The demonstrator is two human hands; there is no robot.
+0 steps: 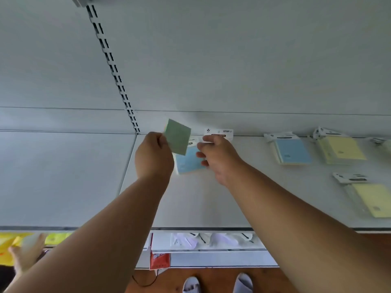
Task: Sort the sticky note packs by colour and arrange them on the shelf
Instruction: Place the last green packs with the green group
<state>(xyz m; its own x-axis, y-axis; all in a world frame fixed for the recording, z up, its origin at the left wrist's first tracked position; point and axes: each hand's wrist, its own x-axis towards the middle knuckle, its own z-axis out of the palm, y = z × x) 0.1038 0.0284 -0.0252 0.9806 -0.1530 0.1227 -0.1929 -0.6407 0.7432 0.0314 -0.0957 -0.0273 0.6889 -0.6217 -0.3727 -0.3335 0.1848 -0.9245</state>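
Observation:
My left hand (154,155) pinches a green sticky note pack (177,136) and holds it tilted above the white shelf (190,199). Just to its right, my right hand (218,155) grips the white header card of a blue sticky note pack (186,160) at the shelf's back. Part of that blue pack is hidden behind the green one and my fingers. Further right lie another blue pack (293,151), a yellow pack (341,150) and a second yellow pack (373,199) nearer the front.
A slotted upright (115,68) runs up the white back panel. Below the shelf edge sit a lower shelf with white packaged goods (211,240), a red tag (159,261) and yellow items (12,244) at the left. Another person's hand (27,250) is at lower left.

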